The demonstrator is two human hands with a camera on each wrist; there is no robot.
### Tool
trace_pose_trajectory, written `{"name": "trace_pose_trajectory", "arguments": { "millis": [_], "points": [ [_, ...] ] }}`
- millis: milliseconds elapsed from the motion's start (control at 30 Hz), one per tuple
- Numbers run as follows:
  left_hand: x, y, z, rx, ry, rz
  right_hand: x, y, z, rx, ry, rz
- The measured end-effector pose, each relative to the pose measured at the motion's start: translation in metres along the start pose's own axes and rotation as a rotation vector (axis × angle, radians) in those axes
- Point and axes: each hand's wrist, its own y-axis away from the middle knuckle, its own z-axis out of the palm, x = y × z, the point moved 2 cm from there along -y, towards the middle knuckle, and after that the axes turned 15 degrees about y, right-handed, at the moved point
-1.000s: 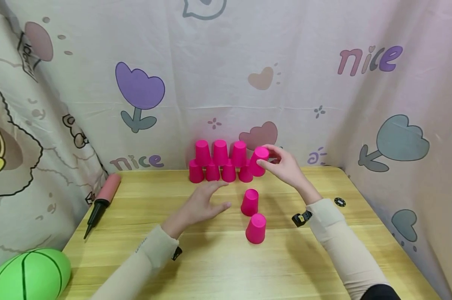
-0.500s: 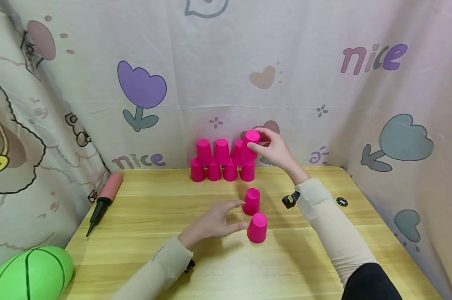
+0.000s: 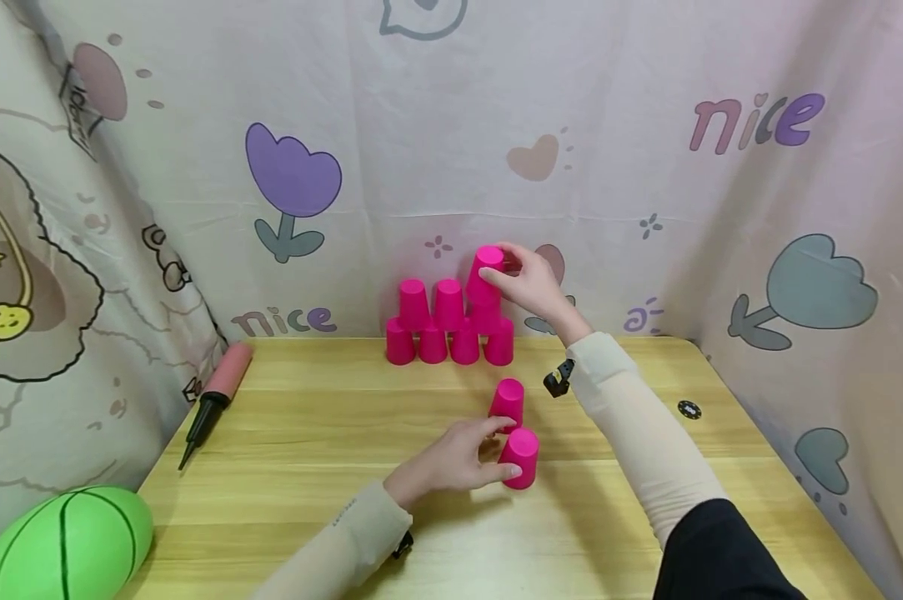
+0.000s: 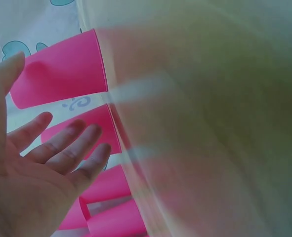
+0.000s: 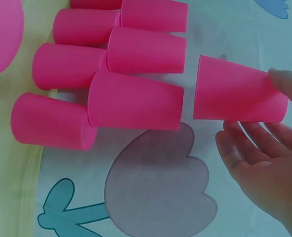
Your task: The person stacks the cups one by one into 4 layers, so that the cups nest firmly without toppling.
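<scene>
**Cup held above the stack**

My right hand (image 3: 529, 283) holds a pink cup (image 3: 485, 275) by its closed top, above the stacked cups (image 3: 447, 329). My left hand (image 3: 459, 457) pinches another cup (image 3: 520, 458) on the desk (image 3: 308, 467). Light, thin plastic, probably slick: take the sides gently.

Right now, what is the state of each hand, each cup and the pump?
right hand: holds a pink cup above the pile
held cup: upside down, lifted, slightly tilted
cup pile: seven cups, upside down, in two rows
left hand: fingers on the nearest cup
nearest cup: upside down on the table
pump: lying flat
</scene>
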Motion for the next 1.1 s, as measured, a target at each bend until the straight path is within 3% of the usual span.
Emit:
{"name": "trace_pose_trajectory", "arguments": {
  "millis": [567, 1100],
  "points": [
    [0.000, -0.006, 0.010, 0.025, -0.021, 0.025, 0.006, -0.029, 0.019, 0.019, 0.049, 0.062],
    [0.001, -0.003, 0.005, 0.006, 0.036, 0.005, 0.001, -0.040, 0.026, 0.000, 0.053, 0.035]
  ]
}}
